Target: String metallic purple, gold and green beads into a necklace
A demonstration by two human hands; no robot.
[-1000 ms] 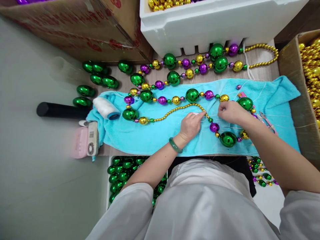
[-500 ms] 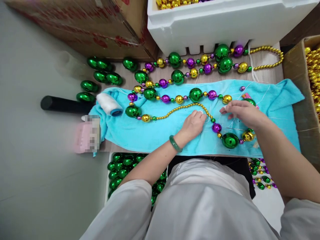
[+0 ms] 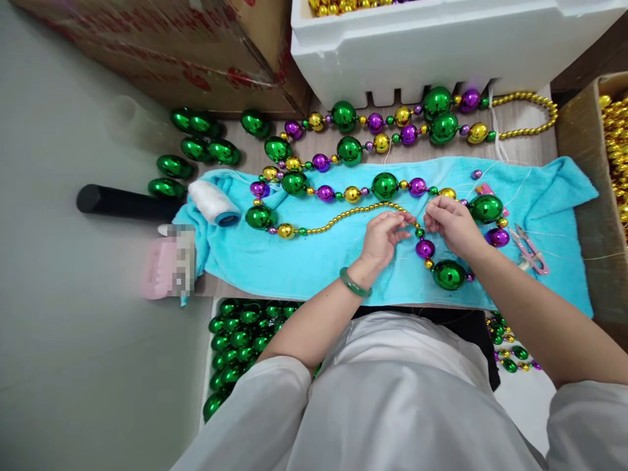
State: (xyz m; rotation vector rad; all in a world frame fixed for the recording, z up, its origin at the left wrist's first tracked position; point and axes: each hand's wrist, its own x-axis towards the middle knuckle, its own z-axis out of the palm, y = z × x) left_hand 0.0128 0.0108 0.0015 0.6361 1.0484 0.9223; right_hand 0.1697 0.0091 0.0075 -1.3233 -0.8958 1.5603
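Right now the person's left hand and right hand meet close together over a turquoise terry towel spread on the wooden bench, both bent over a strand of small gold beads that curves across the cloth. The left hand's grip is pinched, thumb and forefinger closed at the end of that gold strand, with a green jade-like bangle on its wrist. The right hand's grip is likewise pinched on something fine just beside the left fingertips; thin white thread trails over the towel there, though whether the fingers hold thread or bead I cannot tell. Just below the hands lie a shiny purple bead and a large glossy green ball bead on the same string. Near the right forearm, a small pair of pink-handled thread snips rests on the towel. A white spool of thread with a blue end lies at the towel's left corner, beside a black tube. Beyond the towel, finished strings of green, purple and gold beads lie before a white foam box, and loose green balls sit at the left.
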